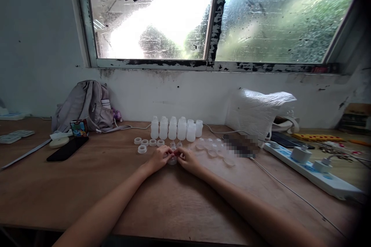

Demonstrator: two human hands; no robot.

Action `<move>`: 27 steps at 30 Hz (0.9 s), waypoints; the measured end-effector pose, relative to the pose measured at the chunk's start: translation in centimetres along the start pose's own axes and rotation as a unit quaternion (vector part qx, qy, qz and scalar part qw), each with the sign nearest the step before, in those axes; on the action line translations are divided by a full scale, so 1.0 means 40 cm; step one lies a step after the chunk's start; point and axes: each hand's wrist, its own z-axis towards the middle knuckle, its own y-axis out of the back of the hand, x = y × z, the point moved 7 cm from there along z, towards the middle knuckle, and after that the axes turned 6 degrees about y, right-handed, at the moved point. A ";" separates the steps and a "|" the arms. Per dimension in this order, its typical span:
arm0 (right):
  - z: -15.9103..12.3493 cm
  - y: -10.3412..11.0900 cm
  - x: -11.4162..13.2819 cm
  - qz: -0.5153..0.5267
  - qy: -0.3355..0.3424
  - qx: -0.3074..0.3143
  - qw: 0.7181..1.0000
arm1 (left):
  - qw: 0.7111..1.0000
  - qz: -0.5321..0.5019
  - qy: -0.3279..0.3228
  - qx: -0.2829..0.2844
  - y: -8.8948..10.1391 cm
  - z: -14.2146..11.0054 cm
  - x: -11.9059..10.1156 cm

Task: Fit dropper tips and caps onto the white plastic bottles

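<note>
One clear, round plastic piece (pixel 172 161) sits between my left hand (pixel 161 156), pinching it, and right hand (pixel 188 159), grip unclear.

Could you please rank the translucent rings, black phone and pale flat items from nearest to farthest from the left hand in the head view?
From the left hand:
1. Translucent rings: just beyond it and to its left.
2. Black phone: farther left.
3. Pale flat items: farthest left, near the picture's edge.
</note>
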 end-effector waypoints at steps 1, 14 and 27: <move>-0.001 0.004 0.010 0.006 0.015 -0.005 1.000 | 0.999 -0.028 0.016 -0.008 0.001 0.002 0.003; -0.007 0.006 0.015 0.127 -0.020 -0.065 0.990 | 0.918 -0.311 0.237 -0.071 -0.020 -0.002 0.086; -0.011 0.007 -0.015 0.176 -0.096 -0.081 0.976 | 0.961 -0.220 0.165 -0.034 -0.019 -0.005 0.039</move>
